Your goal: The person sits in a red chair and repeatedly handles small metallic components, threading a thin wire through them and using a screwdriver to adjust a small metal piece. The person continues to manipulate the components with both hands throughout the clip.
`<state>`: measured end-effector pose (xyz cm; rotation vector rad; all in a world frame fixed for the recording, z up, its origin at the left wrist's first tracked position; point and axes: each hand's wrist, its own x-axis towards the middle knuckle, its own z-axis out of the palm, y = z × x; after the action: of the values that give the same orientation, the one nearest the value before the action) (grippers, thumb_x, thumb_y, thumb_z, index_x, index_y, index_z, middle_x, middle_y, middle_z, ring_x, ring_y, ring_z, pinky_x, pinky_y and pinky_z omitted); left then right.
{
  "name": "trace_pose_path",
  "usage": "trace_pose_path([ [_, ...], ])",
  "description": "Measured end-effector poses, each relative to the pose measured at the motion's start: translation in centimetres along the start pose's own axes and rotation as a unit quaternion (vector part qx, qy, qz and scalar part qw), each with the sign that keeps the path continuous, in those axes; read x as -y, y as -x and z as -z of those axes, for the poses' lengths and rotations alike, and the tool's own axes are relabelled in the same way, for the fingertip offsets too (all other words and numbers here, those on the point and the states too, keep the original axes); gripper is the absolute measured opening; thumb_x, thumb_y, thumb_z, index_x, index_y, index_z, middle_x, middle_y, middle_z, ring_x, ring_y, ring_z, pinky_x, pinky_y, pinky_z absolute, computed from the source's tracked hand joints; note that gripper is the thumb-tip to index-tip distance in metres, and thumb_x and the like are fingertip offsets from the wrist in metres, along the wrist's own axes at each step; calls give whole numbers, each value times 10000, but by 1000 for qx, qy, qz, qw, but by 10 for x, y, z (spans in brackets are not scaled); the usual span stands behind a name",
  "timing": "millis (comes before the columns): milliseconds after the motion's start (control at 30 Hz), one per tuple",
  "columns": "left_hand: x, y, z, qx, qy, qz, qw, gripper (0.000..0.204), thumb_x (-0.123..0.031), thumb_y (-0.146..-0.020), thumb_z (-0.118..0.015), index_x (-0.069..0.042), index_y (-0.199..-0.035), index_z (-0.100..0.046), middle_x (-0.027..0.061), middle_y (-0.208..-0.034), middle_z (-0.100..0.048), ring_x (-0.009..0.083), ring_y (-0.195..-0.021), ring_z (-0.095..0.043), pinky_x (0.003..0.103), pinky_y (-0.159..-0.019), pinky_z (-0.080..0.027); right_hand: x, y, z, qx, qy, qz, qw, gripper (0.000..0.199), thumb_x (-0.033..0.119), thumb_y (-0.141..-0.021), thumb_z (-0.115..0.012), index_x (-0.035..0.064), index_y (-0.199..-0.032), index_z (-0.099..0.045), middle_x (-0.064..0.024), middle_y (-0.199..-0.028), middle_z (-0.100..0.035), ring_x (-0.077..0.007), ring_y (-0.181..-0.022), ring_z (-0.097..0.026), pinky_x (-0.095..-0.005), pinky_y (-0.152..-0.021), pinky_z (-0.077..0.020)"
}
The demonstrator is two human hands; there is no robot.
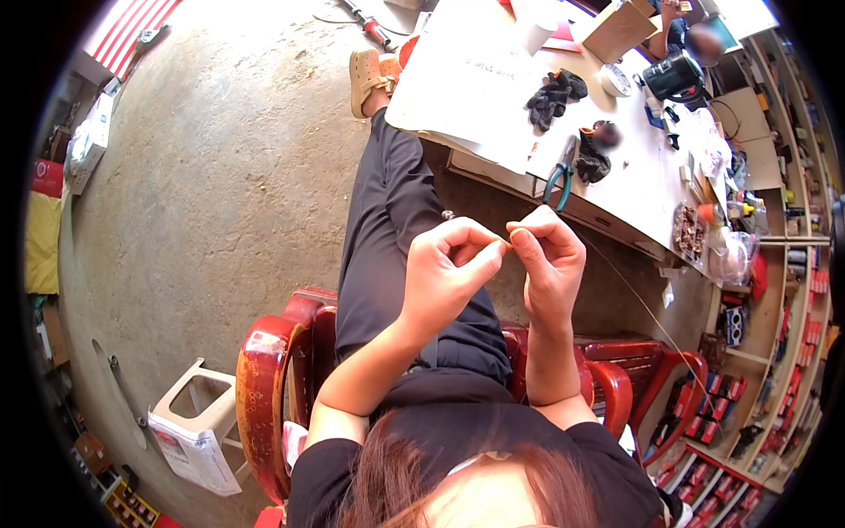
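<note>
Both hands pinch a thin wire above the lap.

Near the seat, a white stool (pixel 195 421) carries a white label on its side. The left hand (pixel 449 264) and right hand (pixel 550 260) meet fingertip to fingertip, closed on the wire (pixel 629 295), which slants from the pinch down to the right. Beyond, teal-handled pliers (pixel 560 176) and a cardboard box (pixel 616 31) lie on the white table (pixel 475 79).
</note>
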<state>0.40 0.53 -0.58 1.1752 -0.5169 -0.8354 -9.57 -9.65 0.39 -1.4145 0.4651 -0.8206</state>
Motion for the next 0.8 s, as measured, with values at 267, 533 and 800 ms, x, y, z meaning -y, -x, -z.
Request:
trace_pose_path([
  [267,-3,0,1,19,19,31,999,35,-10,-845,-644,13,-852,-669,-109,-620,-427,-14,-567,-330,177,-507,-235,0,0,0,0,-3,-2,1000,65,9,-863,-684,-31,-912,-673,-34,-848,-581,-72,-752,-533,-200,-667,-410],
  [533,-7,-1,5,51,143,94,984,62,-73,-852,-662,-13,-849,-648,-75,-695,-507,0,-621,-379,177,-559,-280,4,-4,3,63,-37,-74,995,208,84,-880,-665,-39,-1048,-666,-10,-838,-551,-68,-774,-508,-204,-699,-405],
  [800,-1,-1,6,48,155,97,982,55,-44,-850,-660,8,-844,-643,-54,-733,-547,-2,-657,-423,167,-587,-322,0,-3,8,91,-65,-98,989,129,35,-870,-663,-28,-982,-668,-15,-846,-582,-72,-809,-547,-210,-719,-427],
])
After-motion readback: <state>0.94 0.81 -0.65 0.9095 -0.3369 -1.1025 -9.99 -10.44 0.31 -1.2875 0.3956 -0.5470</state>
